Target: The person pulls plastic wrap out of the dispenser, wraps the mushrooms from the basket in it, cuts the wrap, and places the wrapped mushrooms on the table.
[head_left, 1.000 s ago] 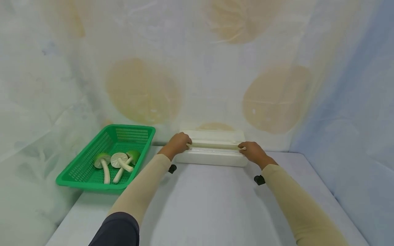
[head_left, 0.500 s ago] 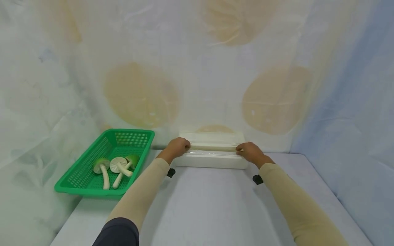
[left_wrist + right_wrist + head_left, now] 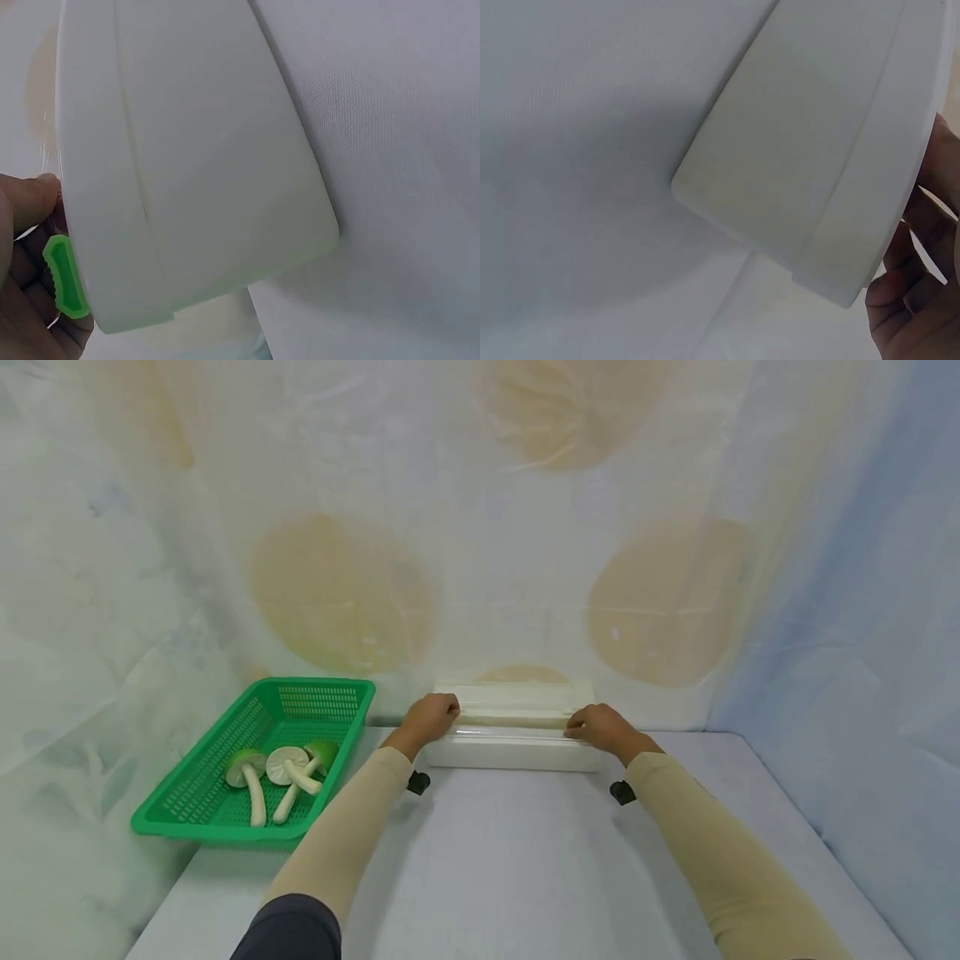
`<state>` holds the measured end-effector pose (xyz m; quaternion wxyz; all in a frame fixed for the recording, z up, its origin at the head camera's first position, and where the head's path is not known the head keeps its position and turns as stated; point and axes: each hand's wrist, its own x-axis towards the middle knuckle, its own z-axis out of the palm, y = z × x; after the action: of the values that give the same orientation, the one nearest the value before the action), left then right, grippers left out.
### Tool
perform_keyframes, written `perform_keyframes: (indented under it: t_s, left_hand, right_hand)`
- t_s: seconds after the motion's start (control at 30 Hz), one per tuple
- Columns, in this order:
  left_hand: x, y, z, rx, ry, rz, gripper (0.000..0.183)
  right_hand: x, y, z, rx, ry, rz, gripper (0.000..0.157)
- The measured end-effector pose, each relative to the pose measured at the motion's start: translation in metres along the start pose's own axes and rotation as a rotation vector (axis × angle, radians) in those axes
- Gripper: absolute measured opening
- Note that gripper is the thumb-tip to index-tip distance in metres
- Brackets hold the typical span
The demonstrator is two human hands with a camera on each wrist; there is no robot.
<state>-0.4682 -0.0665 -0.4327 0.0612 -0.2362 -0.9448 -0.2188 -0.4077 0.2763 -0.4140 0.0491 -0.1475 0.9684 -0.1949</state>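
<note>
Working at both ends of a long white box (image 3: 517, 754), a person reaches forward with two bare hands. The box sits at the far side of a white-covered table (image 3: 510, 860), with its pale lid (image 3: 525, 695) raised at the back and a clear, shiny strip (image 3: 517, 731) along its top. Compared with a second ago, the right hand (image 3: 606, 729) has slid slightly inward along the box, while the left hand (image 3: 431, 717) is at nearly the same end spot. A small pale nub that showed at the right fingertips then is no longer visible. This suggests a change of grip, with the work inside the box seemingly unfinished, since the lid is up. Both arms, in beige sleeves (image 3: 348, 827), stretch out and converge toward the box, wrists bent so the fingers dip in from above and behind. In the wrist views the fingers of both hands are bent against the box's rear edge, but the fingertips are mostly hidden, so how tightly they close, and on what, cannot be told. Beside the left fingers, against that edge, is a bright green plastic piece (image 3: 67, 281). To the left on the table, apart from the box, a green basket (image 3: 315, 680) holds three green-capped mushrooms (image 3: 287, 767) with white stems.
</note>
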Motion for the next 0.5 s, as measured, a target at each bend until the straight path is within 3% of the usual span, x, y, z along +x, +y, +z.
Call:
perform_keyframes:
  t_s: [0.5]
  left_hand:
    - [-0.001, 0.004, -0.002, -0.082, 0.052, -0.105, 0.018]
  right_hand:
    - [0.01, -0.019, 0.012, -0.005, 0.019, -0.031, 0.026]
